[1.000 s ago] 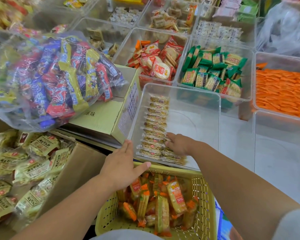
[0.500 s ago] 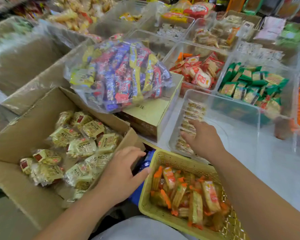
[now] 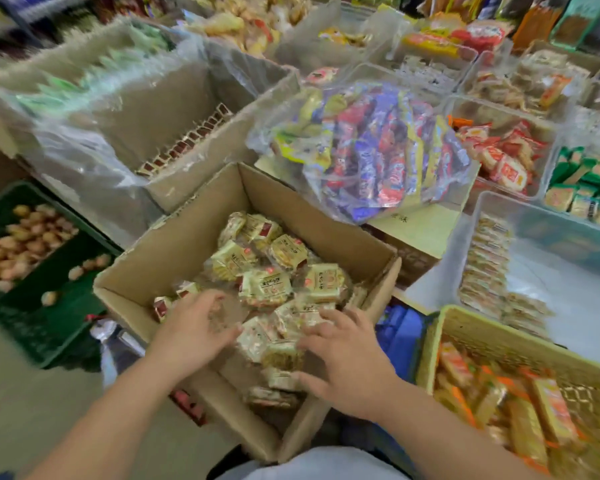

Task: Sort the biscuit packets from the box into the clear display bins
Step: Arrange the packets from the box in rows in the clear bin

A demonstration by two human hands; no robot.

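Hands moved into cardboard box, crinkly packets

The left forearm and the right forearm are seen bare along their whole visible length. The left hand and the right hand are likewise uncovered, their outlines softened by blur. A pale grey-blue fabric garment is glimpsed at the lower edge.

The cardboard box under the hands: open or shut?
Open: the cardboard box has its flaps folded out, and biscuit packets lie visible inside.
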